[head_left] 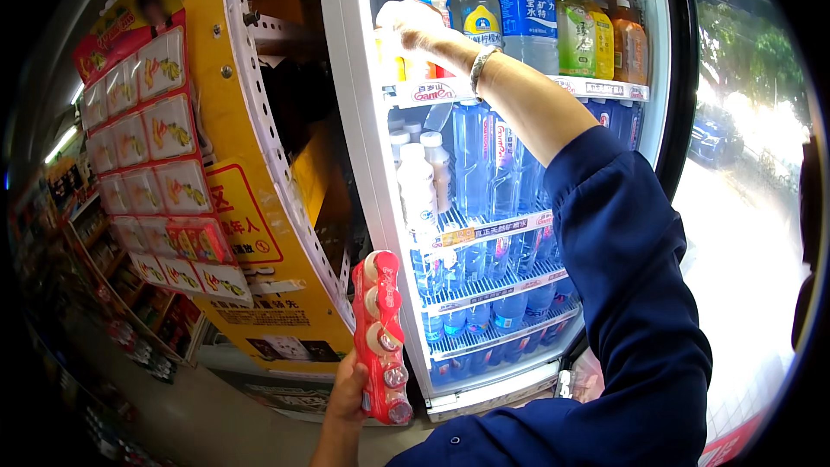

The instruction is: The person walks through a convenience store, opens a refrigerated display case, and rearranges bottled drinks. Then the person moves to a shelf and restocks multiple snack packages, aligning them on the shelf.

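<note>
My left hand (350, 379) grips the lower end of a red film-wrapped pack of small drink bottles (379, 331), upright in front of the fridge's white frame. Up at the left end of a lit shelf inside the drinks fridge (373, 172), my right hand (410, 24) is bent over some orange and red items (420, 69). Glare washes out its fingers, so I cannot tell whether they grip anything. Just right of that hand stand a lemon-drink bottle with a yellow cap (476, 3) and a large blue-labelled bottle (526, 16).
White bottles (416, 185) and clear water bottles (472, 159) fill the shelf below. Beside the fridge on the left is a yellow cabinet with a perforated metal upright (269, 117) and a hanging card of small packets (155, 162). The fridge's glass door (733, 162) stands open at right.
</note>
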Motion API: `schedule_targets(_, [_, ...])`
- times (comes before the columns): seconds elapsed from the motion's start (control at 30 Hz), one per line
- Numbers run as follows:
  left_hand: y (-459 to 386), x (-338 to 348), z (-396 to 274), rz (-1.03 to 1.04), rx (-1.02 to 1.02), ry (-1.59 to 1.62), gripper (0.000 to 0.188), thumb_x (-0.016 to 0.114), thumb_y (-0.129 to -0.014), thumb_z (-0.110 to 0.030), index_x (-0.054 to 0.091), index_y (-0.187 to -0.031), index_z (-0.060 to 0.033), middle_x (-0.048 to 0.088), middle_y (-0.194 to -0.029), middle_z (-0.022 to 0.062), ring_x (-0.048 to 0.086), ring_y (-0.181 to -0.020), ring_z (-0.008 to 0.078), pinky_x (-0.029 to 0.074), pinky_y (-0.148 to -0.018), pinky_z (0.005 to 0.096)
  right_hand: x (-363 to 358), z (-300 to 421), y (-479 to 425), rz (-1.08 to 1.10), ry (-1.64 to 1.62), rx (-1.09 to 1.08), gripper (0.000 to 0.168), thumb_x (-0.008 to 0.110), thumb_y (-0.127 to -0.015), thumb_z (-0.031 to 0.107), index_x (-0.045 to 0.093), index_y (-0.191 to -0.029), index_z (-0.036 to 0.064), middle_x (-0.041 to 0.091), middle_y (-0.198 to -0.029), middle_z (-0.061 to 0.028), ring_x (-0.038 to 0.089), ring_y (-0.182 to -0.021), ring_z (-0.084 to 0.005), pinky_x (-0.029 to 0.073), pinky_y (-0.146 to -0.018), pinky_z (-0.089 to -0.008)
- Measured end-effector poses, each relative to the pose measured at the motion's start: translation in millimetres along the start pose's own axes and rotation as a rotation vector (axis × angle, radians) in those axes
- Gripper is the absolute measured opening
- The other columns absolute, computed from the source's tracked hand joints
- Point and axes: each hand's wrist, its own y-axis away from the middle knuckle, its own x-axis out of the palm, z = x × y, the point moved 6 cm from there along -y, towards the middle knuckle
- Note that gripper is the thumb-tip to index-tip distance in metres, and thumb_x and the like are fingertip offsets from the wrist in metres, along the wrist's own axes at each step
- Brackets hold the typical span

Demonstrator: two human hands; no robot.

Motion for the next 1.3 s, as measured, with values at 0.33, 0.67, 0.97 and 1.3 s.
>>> schedule_targets(0.33, [3, -3, 2, -0.017, 0.011, -0.016, 0.074, 0.063, -0.079, -0.053, 0.038, -0.12, 0.0024, 0.058, -0.089, 0.0164, 0.063, -0.064, 0.0236, 0.055, -0.053, 0.035, -1, -8, -5, -0.051, -0.098, 0.017, 0.023, 0.064, -0.083, 0.026, 0.067, -0.09, 0.004, 0.067, -0.089, -0.0153, 0.065, -0.08, -0.0278, 0.05, -0.073, -0.0355])
schedule_targets(0.67, [3, -9, 6, -0.046, 0.01, -0.006, 0.079, 0.063, -0.079, -0.053, 0.035, -0.126, 0.0044, 0.057, -0.087, 0.0184, 0.062, -0.063, 0.0234, 0.054, -0.051, 0.0332, 8, -10, -8, -0.106, -0.102, 0.009, 0.026, 0.061, -0.086, 0.031, 0.067, -0.09, 0.005, 0.067, -0.087, -0.015, 0.066, -0.08, -0.0278, 0.052, -0.073, -0.0349])
schedule_targets(0.97, [12, -4, 0, -0.047, 0.002, -0.027, 0.075, 0.063, -0.079, -0.053, 0.038, -0.12, 0.0037, 0.057, -0.087, 0.0189, 0.063, -0.062, 0.0243, 0.055, -0.051, 0.0348, 1, -10, 2, -0.088, -0.117, -0.016, 0.02, 0.062, -0.084, 0.023, 0.067, -0.09, 0.005, 0.067, -0.089, -0.0159, 0.066, -0.082, -0.0283, 0.052, -0.073, -0.0337])
schedule_targets(1.3, [5, -2, -3, -0.048, 0.021, -0.063, 0.08, 0.062, -0.078, -0.056, 0.037, -0.121, 0.0057, 0.057, -0.085, 0.0175, 0.062, -0.06, 0.0227, 0.053, -0.049, 0.0326, 4, -5, 11, -0.04, -0.086, -0.059, 0.015, 0.062, -0.081, 0.015, 0.068, -0.091, 0.005, 0.067, -0.092, -0.0168, 0.067, -0.083, -0.0288, 0.052, -0.073, -0.0323])
